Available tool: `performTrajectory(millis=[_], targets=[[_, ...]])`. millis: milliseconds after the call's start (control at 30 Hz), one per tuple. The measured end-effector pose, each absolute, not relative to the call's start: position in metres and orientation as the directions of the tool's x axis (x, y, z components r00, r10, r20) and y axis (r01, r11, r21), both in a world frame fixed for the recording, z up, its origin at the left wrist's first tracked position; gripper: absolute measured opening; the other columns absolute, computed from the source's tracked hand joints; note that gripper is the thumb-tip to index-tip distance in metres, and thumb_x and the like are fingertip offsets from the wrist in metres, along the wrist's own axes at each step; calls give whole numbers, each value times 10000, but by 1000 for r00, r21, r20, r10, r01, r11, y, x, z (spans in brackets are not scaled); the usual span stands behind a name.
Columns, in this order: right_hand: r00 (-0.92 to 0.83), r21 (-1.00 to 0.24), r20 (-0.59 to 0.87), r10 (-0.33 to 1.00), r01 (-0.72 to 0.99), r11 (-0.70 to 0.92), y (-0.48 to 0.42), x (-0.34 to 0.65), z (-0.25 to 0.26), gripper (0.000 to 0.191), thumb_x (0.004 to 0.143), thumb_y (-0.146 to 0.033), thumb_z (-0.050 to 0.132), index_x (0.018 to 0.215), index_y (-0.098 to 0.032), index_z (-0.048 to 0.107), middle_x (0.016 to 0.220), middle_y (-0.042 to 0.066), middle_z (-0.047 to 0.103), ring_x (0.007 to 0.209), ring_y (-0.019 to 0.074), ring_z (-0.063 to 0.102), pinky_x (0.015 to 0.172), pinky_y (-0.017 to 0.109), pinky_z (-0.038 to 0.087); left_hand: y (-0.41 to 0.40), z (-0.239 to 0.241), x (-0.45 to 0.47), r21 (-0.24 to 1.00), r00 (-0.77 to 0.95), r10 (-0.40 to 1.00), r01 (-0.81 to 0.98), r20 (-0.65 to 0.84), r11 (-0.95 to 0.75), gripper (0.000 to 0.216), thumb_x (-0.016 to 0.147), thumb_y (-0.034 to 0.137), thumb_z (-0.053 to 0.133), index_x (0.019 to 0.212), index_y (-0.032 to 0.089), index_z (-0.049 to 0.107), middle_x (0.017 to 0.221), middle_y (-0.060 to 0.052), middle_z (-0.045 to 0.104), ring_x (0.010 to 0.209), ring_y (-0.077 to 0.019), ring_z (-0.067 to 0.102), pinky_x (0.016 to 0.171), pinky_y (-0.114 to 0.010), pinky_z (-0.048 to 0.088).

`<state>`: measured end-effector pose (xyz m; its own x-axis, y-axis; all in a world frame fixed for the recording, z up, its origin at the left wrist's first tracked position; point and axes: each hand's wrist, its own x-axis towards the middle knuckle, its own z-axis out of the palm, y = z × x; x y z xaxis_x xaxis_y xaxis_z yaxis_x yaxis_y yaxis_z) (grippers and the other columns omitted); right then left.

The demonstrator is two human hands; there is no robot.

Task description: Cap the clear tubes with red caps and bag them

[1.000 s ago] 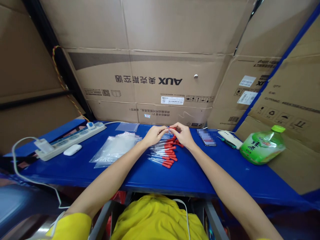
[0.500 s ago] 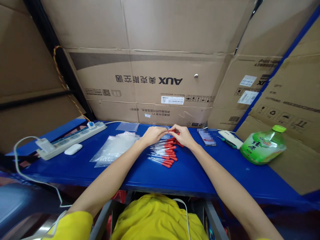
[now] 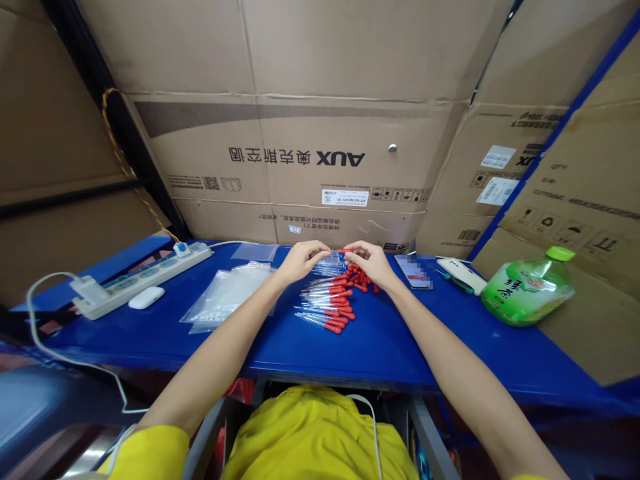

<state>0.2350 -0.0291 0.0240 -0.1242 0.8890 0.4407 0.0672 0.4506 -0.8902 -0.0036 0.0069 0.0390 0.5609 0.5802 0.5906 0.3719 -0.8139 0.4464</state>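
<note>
Several clear droppers with red bulbs [image 3: 327,303] lie in a row on the blue table [image 3: 380,347]. Behind them is a heap of loose clear tubes and red bulbs [image 3: 357,277]. My left hand [image 3: 299,259] pinches the clear tube end of one dropper [image 3: 334,253] held just above the heap. My right hand [image 3: 371,262] pinches its red bulb end. Both hands are closed on this one piece, fingertips almost meeting.
Clear plastic bags [image 3: 230,293] lie left of the droppers. A power strip [image 3: 145,280] and a white case [image 3: 145,297] sit at far left. A phone [image 3: 415,270], a white device [image 3: 463,275] and a tipped green bottle [image 3: 527,287] lie right. Cardboard boxes [image 3: 320,160] wall the back.
Both hands have lifted a little and drawn back from the row, holding a dropper between them. More loose red bulbs now show beside my right hand.
</note>
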Motion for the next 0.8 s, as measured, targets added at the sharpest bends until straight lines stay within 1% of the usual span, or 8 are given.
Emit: performTrajectory(millis=[133, 200, 300, 467, 633, 800], targets=[[-143, -891, 435, 889, 74, 448, -32, 231, 25, 395, 751, -540, 831, 939, -197, 772, 767, 49, 774, 723, 228, 744, 739, 366, 626, 6, 39, -1, 473, 623, 553, 312, 553, -824, 429, 1064, 444, 444, 1045, 157, 762, 1018, -83, 765, 931, -196, 693, 855, -287, 474], [-140, -892, 434, 890, 76, 446, -33, 230, 26, 401, 743, -549, 833, 926, -196, 781, 757, 56, 779, 717, 238, 749, 739, 375, 633, 6, 39, -1, 485, 630, 551, 298, 547, -822, 440, 1071, 429, 425, 1022, 155, 767, 1004, -83, 765, 933, -198, 696, 879, -295, 476], [-132, -895, 431, 893, 64, 442, -34, 229, 27, 406, 723, -548, 845, 916, -195, 787, 758, 61, 786, 711, 247, 757, 744, 385, 640, 5, 39, 0, 500, 621, 553, 282, 556, -819, 436, 1067, 423, 439, 985, 148, 768, 969, -79, 762, 896, -193, 692, 879, -295, 475], [-131, -894, 426, 895, 86, 439, -37, 229, 28, 390, 737, -540, 836, 913, -193, 798, 772, 67, 795, 719, 257, 765, 765, 402, 647, 4, 36, 2, 525, 628, 544, 243, 556, -816, 448, 1060, 441, 455, 963, 136, 768, 925, -82, 757, 850, -185, 681, 865, -290, 480], [-134, -901, 414, 900, 79, 427, -39, 231, 28, 375, 734, -526, 839, 913, -199, 803, 797, 68, 803, 730, 264, 771, 789, 422, 651, 4, 34, 6, 569, 619, 557, 208, 554, -796, 470, 1050, 474, 462, 941, 132, 765, 922, -86, 760, 849, -190, 681, 872, -294, 489], [-140, -908, 401, 905, 66, 413, -39, 232, 28, 377, 720, -534, 846, 907, -210, 804, 796, 66, 804, 740, 273, 775, 795, 440, 654, 3, 35, 8, 581, 615, 565, 204, 550, -788, 478, 1046, 488, 459, 946, 133, 764, 940, -91, 766, 869, -200, 687, 869, -299, 492]])
